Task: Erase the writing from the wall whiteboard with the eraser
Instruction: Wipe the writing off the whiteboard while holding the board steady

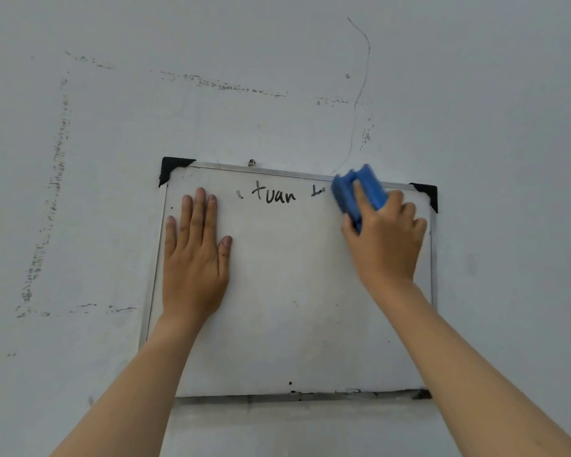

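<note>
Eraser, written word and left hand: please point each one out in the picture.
eraser (350,189): head view, blue top left of the finger.
written word (279,195): head view, middle letters.
left hand (195,255): head view, back of hand.

grey wall (475,94), scuffed; whiteboard (294,291) hung on it from a hook (252,162), centre-right.

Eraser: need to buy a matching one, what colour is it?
Blue, in the head view: eraser.
</note>
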